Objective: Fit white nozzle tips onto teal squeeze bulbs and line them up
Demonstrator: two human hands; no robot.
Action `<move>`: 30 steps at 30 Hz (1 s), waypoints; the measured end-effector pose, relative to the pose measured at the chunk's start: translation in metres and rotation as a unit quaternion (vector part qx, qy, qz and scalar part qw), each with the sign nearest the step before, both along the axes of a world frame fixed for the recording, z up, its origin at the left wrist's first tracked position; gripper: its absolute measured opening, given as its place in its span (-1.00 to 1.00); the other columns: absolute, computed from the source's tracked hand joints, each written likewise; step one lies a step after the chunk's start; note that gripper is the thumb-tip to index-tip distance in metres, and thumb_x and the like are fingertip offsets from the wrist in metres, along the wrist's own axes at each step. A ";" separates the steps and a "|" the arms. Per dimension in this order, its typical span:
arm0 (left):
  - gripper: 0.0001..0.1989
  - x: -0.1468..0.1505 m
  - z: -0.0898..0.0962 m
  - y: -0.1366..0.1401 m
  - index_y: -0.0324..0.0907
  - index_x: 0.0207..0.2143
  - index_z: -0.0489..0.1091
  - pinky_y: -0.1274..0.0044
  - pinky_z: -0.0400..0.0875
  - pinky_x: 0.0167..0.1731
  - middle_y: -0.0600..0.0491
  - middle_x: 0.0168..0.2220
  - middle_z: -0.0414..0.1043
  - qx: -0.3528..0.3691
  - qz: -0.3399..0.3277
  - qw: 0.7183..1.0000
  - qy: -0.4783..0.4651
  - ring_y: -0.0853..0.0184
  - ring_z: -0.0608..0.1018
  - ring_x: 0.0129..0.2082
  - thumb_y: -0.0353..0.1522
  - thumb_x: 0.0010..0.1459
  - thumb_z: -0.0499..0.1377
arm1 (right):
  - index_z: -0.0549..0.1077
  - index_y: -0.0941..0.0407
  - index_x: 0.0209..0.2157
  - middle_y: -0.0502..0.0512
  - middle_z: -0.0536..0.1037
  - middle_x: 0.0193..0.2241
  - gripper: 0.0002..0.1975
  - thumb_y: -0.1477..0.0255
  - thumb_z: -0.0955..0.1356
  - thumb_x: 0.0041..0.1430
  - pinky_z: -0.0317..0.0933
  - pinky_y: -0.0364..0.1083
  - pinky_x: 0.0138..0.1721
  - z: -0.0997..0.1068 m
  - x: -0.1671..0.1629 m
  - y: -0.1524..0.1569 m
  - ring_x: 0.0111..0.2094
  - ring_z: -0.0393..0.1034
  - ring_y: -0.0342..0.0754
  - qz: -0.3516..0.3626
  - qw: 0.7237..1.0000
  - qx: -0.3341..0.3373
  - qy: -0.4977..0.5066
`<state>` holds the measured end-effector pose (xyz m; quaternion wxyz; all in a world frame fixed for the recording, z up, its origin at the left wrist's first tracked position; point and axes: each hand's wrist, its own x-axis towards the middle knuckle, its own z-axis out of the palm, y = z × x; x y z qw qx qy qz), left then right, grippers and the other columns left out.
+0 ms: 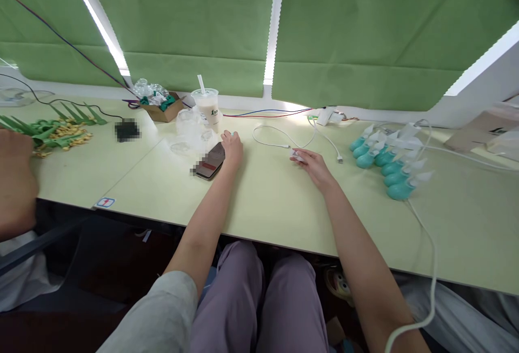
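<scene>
A pale green counter [275,207] runs below green blinds [348,34] with bright gaps between them. The left hand [232,147] rests at the end of a phone [211,161], fingers loosely curled, touching but not gripping it. The right hand [314,166] lies flat, its fingers closed on the plug of a white cable [279,135]. A drink cup [207,105] stands behind the phone; teal bottles [385,161] lie to the right.
</scene>
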<state>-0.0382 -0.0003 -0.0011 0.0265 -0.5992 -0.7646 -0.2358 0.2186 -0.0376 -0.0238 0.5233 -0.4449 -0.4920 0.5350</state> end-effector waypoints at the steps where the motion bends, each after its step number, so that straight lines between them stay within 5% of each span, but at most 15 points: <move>1: -0.67 0.000 -0.001 0.000 -0.27 -0.05 0.30 0.28 0.25 -0.12 -0.30 0.00 0.21 -0.005 0.001 1.000 -0.005 -0.01 0.30 0.02 -0.53 0.13 -0.03 | 0.58 0.06 -0.28 0.07 0.58 -0.22 -0.68 0.20 0.46 -0.10 0.33 -0.16 -0.24 0.000 0.000 0.000 -0.25 0.51 -0.08 -0.002 1.000 0.001 -0.008; 5: -0.67 0.000 -0.004 0.001 -0.22 -0.04 0.27 0.23 0.22 -0.08 -0.26 -0.07 0.26 0.003 -0.053 0.999 -0.005 0.03 0.36 -0.05 -0.53 0.12 -0.01 | 0.57 0.06 -0.27 0.08 0.57 -0.20 -0.67 0.18 0.43 -0.06 0.28 -0.18 -0.27 -0.001 -0.001 0.000 -0.27 0.47 -0.13 0.000 0.999 0.015 -0.028; 8: -0.60 0.007 -0.004 0.004 -0.20 -0.01 0.22 0.29 0.25 -0.07 -0.18 -0.08 0.28 0.054 -0.166 0.983 -0.063 0.11 0.37 -0.07 -0.50 0.05 0.07 | 0.56 0.06 -0.25 0.05 0.57 -0.21 -0.65 0.19 0.45 -0.09 0.27 -0.14 -0.18 0.000 -0.002 0.002 -0.26 0.45 -0.14 0.001 0.998 0.045 -0.038; 12: -0.49 0.037 -0.004 -0.001 -0.21 0.02 0.22 0.40 0.30 -0.07 -0.11 -0.06 0.31 0.077 -0.354 0.916 -0.176 0.22 0.38 -0.06 -0.46 -0.05 0.15 | 0.55 0.09 -0.27 0.04 0.57 -0.28 -0.61 0.23 0.50 -0.21 0.30 -0.09 -0.15 0.003 -0.001 0.005 -0.29 0.43 -0.11 -0.047 0.992 0.097 -0.066; 15: -0.55 0.062 -0.005 -0.013 -0.21 -0.04 0.30 0.45 0.33 -0.09 -0.10 -0.05 0.34 0.030 -0.432 0.874 -0.222 0.25 0.40 -0.07 -0.42 -0.05 0.15 | 0.52 0.09 -0.30 0.02 0.54 -0.36 -0.60 0.18 0.49 -0.22 0.35 -0.08 -0.24 0.007 0.001 0.007 -0.42 0.42 -0.14 -0.078 0.987 0.120 -0.068; 25: -0.55 0.073 -0.004 -0.028 -0.21 0.04 0.17 0.43 0.29 -0.06 -0.07 0.03 0.30 -0.073 -0.446 0.845 -0.287 0.27 0.38 -0.05 -0.38 0.04 -0.02 | 0.51 0.10 -0.39 0.02 0.54 -0.42 -0.65 0.19 0.48 -0.23 0.37 -0.11 -0.38 0.016 0.007 0.002 -0.48 0.41 -0.14 -0.102 0.982 0.132 -0.091; 30: -0.57 0.077 0.000 -0.032 -0.18 -0.01 0.20 0.43 0.27 -0.03 -0.07 0.04 0.31 -0.073 -0.440 0.845 -0.294 0.24 0.38 -0.02 -0.23 0.06 0.10 | 0.52 0.10 -0.38 0.03 0.53 -0.42 -0.67 0.20 0.47 -0.19 0.38 -0.09 -0.33 0.017 0.004 -0.001 -0.44 0.43 -0.11 -0.082 0.982 0.133 -0.109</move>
